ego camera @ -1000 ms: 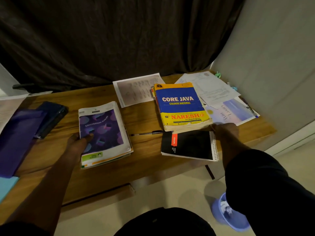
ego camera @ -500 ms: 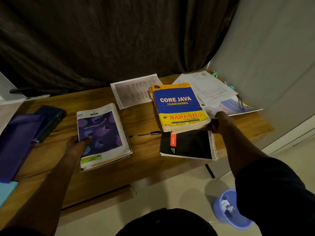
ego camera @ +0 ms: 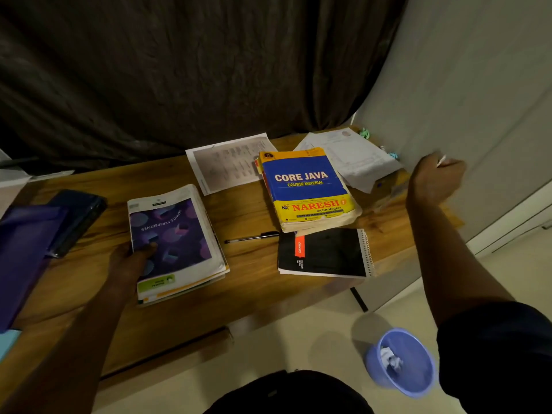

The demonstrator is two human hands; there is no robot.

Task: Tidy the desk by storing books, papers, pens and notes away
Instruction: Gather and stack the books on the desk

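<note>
On the wooden desk (ego camera: 257, 282) a stack topped by a purple-covered book (ego camera: 176, 237) lies left of centre. My left hand (ego camera: 131, 261) grips its left edge, thumb on the cover. A thick blue and yellow Core Java book (ego camera: 307, 192) lies at centre right, partly over a black spiral notebook (ego camera: 322, 252). A black pen (ego camera: 252, 236) lies between the two piles. Loose papers (ego camera: 355, 156) and a printed sheet (ego camera: 230, 162) lie behind. My right hand (ego camera: 436, 177) is raised by the desk's right end, closed around a thin white object, too blurred to identify.
A dark case (ego camera: 80, 219) and a purple folder (ego camera: 24, 255) lie at the desk's left end. A dark curtain (ego camera: 209, 70) hangs behind, a pale wall (ego camera: 478, 100) stands on the right. On the floor, a blue bin (ego camera: 400, 363) holds crumpled paper.
My right hand left the corner of the Core Java book and rose to the right, toward the wall. The blue-tinted sheet at the right end has shifted out of clear sight. My left hand stayed put.
</note>
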